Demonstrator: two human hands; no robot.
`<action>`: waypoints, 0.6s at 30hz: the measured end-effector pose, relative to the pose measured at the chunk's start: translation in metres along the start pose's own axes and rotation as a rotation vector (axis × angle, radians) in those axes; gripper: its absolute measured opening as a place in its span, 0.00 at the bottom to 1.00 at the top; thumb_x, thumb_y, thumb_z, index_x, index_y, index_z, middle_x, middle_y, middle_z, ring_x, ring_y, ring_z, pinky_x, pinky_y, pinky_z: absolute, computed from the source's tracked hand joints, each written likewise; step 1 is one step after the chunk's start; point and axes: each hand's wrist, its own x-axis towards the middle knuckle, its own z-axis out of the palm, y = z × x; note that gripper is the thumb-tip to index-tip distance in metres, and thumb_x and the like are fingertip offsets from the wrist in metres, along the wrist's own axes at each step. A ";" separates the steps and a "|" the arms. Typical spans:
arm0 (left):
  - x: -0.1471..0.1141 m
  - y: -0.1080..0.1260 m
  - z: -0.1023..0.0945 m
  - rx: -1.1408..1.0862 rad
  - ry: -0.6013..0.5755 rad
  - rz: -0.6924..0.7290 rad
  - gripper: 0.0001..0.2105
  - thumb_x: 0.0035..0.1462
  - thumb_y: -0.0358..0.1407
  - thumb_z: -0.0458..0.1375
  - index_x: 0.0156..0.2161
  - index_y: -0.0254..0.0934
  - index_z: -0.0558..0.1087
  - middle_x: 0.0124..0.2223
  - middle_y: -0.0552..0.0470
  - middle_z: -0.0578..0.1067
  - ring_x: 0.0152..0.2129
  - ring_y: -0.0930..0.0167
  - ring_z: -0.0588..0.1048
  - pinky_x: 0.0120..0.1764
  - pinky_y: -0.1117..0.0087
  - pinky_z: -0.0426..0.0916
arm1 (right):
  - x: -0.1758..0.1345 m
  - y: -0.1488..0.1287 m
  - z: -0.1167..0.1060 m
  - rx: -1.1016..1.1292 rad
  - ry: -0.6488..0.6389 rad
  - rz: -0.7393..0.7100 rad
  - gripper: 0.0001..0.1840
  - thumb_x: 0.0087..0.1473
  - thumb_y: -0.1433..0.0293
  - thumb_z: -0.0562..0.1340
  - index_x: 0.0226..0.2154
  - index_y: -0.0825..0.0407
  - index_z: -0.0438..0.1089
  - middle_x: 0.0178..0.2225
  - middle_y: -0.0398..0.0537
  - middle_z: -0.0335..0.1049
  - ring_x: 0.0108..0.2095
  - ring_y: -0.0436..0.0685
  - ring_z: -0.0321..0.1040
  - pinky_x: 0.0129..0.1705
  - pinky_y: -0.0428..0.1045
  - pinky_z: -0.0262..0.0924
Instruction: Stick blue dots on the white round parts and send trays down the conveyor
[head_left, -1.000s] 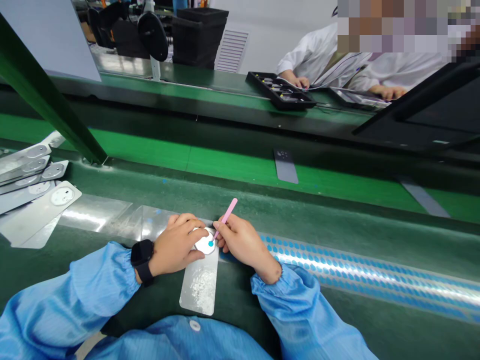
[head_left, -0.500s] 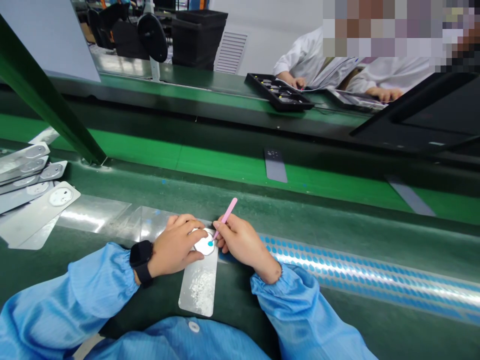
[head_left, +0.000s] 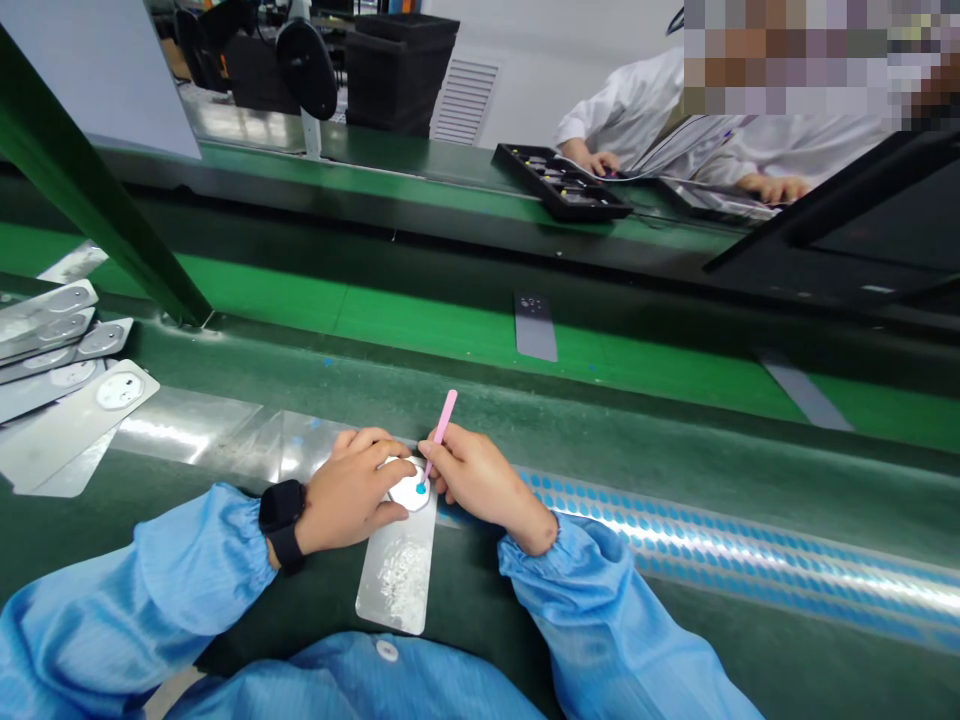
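Observation:
A flat silver panel with rounded corners, looking like a phone back cover [head_left: 396, 580], lies on the green bench in front of me. My left hand [head_left: 352, 492] presses its upper left side, fingers and thumb curved about the white round area [head_left: 403, 492]. Between the fingertips of my right hand [head_left: 480, 475] are pink tweezers [head_left: 445, 415], their tip down at a small blue dot sticker [head_left: 421, 489] on the white round. Whether the tip touches the dot I cannot tell. My left fingers hide part of the round's edge.
Clear film with rows of blue dot stickers [head_left: 675, 530] runs off to the right. Several similar covers [head_left: 75, 420] lie overlapped at the left. Beyond the bench edge, a grey cover [head_left: 535, 327] rests on the green belt [head_left: 435, 320]. A white-sleeved person works across, near a black tray [head_left: 562, 182].
The tweezers stand more upright, their top having swung left, and my right hand has shifted slightly left. On the belt the grey covers have moved left. My left hand stays put.

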 end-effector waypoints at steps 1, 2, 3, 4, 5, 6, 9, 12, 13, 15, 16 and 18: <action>0.000 0.000 0.000 -0.001 0.000 0.000 0.17 0.53 0.37 0.64 0.47 0.40 0.69 0.52 0.48 0.72 0.51 0.59 0.63 0.48 0.55 0.56 | 0.000 0.000 0.000 -0.001 -0.004 -0.002 0.12 0.61 0.67 0.53 0.26 0.51 0.61 0.18 0.40 0.67 0.19 0.50 0.66 0.24 0.45 0.58; 0.000 0.000 0.000 -0.002 0.001 0.000 0.17 0.53 0.37 0.64 0.47 0.40 0.69 0.52 0.49 0.72 0.51 0.59 0.63 0.48 0.55 0.56 | 0.000 0.000 0.000 0.000 -0.007 -0.004 0.12 0.61 0.68 0.53 0.26 0.51 0.61 0.18 0.40 0.67 0.19 0.50 0.66 0.24 0.45 0.57; 0.000 0.000 0.000 -0.003 0.001 -0.001 0.17 0.53 0.37 0.64 0.47 0.40 0.69 0.52 0.49 0.72 0.51 0.60 0.63 0.49 0.55 0.56 | 0.000 0.000 0.000 -0.001 -0.009 -0.006 0.12 0.61 0.68 0.53 0.26 0.50 0.60 0.18 0.40 0.67 0.19 0.50 0.66 0.24 0.45 0.57; 0.000 0.000 0.000 -0.003 0.001 -0.001 0.17 0.53 0.37 0.64 0.47 0.40 0.69 0.52 0.49 0.72 0.51 0.60 0.63 0.49 0.55 0.56 | 0.000 0.000 0.000 -0.004 -0.009 -0.007 0.12 0.61 0.68 0.53 0.25 0.50 0.60 0.18 0.40 0.67 0.19 0.50 0.66 0.24 0.45 0.57; 0.000 0.000 0.000 -0.003 0.000 -0.002 0.17 0.53 0.37 0.64 0.47 0.40 0.69 0.52 0.49 0.72 0.51 0.60 0.63 0.49 0.55 0.56 | 0.000 0.000 0.000 -0.009 -0.008 -0.007 0.12 0.61 0.68 0.53 0.25 0.50 0.60 0.18 0.40 0.67 0.19 0.50 0.66 0.24 0.45 0.57; 0.001 0.000 0.000 -0.001 -0.002 -0.003 0.17 0.53 0.37 0.64 0.47 0.40 0.69 0.52 0.49 0.72 0.51 0.60 0.63 0.49 0.55 0.56 | 0.001 -0.001 0.000 -0.015 -0.006 -0.006 0.12 0.61 0.68 0.53 0.25 0.50 0.60 0.18 0.40 0.67 0.19 0.50 0.66 0.24 0.45 0.57; 0.001 0.000 0.000 0.005 -0.005 -0.004 0.17 0.52 0.37 0.64 0.47 0.40 0.69 0.52 0.49 0.72 0.51 0.60 0.63 0.49 0.55 0.56 | 0.001 0.000 0.000 -0.038 0.001 -0.011 0.12 0.61 0.68 0.54 0.25 0.50 0.60 0.18 0.40 0.67 0.19 0.50 0.66 0.24 0.45 0.56; 0.000 0.000 0.000 0.014 -0.008 0.000 0.16 0.53 0.37 0.64 0.47 0.40 0.70 0.52 0.49 0.72 0.51 0.60 0.62 0.49 0.55 0.57 | 0.000 0.000 0.001 -0.057 0.013 -0.026 0.12 0.61 0.68 0.54 0.25 0.50 0.61 0.19 0.41 0.67 0.19 0.50 0.66 0.24 0.45 0.55; 0.000 0.000 0.000 0.019 -0.007 0.002 0.16 0.53 0.37 0.64 0.47 0.40 0.70 0.52 0.49 0.72 0.51 0.60 0.62 0.49 0.55 0.57 | 0.000 0.001 0.001 -0.061 0.018 -0.030 0.12 0.61 0.68 0.54 0.25 0.50 0.61 0.19 0.41 0.68 0.19 0.50 0.66 0.24 0.45 0.55; 0.000 0.000 0.000 0.031 -0.004 0.006 0.16 0.54 0.38 0.63 0.47 0.40 0.70 0.52 0.48 0.71 0.51 0.60 0.62 0.49 0.55 0.57 | 0.000 0.001 0.002 -0.067 0.025 -0.036 0.12 0.61 0.68 0.54 0.26 0.50 0.61 0.19 0.41 0.68 0.20 0.51 0.66 0.24 0.45 0.55; 0.000 0.000 0.000 0.037 -0.004 0.009 0.16 0.54 0.38 0.63 0.47 0.40 0.70 0.52 0.48 0.71 0.51 0.60 0.62 0.49 0.55 0.57 | 0.000 0.001 0.002 -0.071 0.028 -0.036 0.12 0.61 0.68 0.54 0.26 0.50 0.61 0.19 0.41 0.68 0.20 0.51 0.66 0.24 0.45 0.55; 0.000 0.000 -0.001 0.051 -0.010 0.013 0.15 0.54 0.38 0.63 0.47 0.40 0.70 0.52 0.47 0.71 0.51 0.59 0.62 0.48 0.55 0.57 | 0.000 0.001 0.002 -0.083 0.032 -0.033 0.11 0.60 0.68 0.54 0.26 0.50 0.61 0.20 0.42 0.68 0.20 0.51 0.67 0.25 0.45 0.56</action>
